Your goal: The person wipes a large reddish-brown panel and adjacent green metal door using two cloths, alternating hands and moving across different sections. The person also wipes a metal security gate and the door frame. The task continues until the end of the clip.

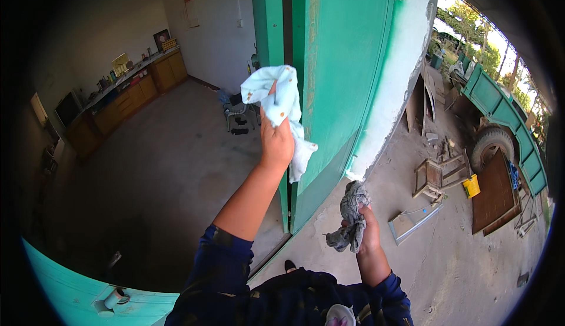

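Note:
My left hand (pixel 277 143) is raised in front of the door frame and grips a pale blue-white cloth (pixel 287 92) with small orange-brown spots. The cloth bunches over my fingers, and one end hangs down past my wrist. Right behind it stands a green door panel (pixel 340 74); I cannot tell whether the cloth touches it. Lower and to the right, my right hand (pixel 370 233) holds a crumpled grey rag (pixel 353 211), apart from the door and above the concrete floor.
Through the doorway, wooden cabinets (pixel 137 92) line the wall and a metal stool (pixel 240 112) stands inside. Another green door leaf (pixel 75 277) is at lower left. Outside lie a wooden chair (pixel 441 173), a metal frame (pixel 415 222), brown boards (pixel 496 196) and a green trailer (pixel 507 114).

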A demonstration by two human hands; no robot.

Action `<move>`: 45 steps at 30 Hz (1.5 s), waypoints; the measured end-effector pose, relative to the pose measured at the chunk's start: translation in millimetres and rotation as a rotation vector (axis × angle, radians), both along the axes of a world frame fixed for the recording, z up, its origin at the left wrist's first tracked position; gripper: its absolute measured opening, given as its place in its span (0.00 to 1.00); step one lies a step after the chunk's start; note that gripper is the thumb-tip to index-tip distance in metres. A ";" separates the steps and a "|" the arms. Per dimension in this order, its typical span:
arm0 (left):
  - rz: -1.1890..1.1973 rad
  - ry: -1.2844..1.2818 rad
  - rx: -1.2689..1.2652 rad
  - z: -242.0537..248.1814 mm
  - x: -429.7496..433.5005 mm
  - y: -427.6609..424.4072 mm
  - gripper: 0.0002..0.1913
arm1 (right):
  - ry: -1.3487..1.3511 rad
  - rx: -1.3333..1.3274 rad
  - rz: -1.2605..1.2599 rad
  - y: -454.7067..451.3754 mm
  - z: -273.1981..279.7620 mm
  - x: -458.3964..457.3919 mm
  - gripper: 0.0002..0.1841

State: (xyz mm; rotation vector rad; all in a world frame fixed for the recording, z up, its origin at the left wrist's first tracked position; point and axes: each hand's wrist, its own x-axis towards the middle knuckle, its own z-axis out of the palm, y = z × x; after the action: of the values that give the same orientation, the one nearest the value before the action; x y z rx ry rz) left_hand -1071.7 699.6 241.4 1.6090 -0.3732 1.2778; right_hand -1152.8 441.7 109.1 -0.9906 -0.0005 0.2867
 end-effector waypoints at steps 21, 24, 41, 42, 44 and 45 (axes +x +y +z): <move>0.489 0.184 0.324 -107.2 91.0 0.6 0.37 | -0.200 -0.004 0.039 48.0 58.4 237.4 0.25; 0.505 0.129 0.365 -20.1 101.5 6.0 0.42 | -0.463 0.000 0.017 53.6 76.7 262.6 0.26; 0.583 0.392 0.227 -137.1 92.4 -11.9 0.30 | -0.455 -0.032 0.270 50.1 52.7 303.7 0.24; 0.606 0.407 0.284 -115.4 95.1 -9.1 0.36 | -0.442 -0.023 0.274 51.0 52.8 302.6 0.25; 0.604 0.332 0.285 -68.3 100.5 -5.9 0.46 | -0.466 -0.028 0.323 51.7 52.3 296.9 0.25; 0.649 0.315 0.259 -48.6 103.2 -8.1 0.47 | -0.474 -0.018 0.335 51.4 51.7 293.6 0.25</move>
State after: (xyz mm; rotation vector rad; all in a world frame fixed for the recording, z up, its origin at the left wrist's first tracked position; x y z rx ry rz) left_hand -968.5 691.5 192.8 2.2229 0.2129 1.4462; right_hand -859.3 493.1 160.8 -1.0558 -0.6006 0.3516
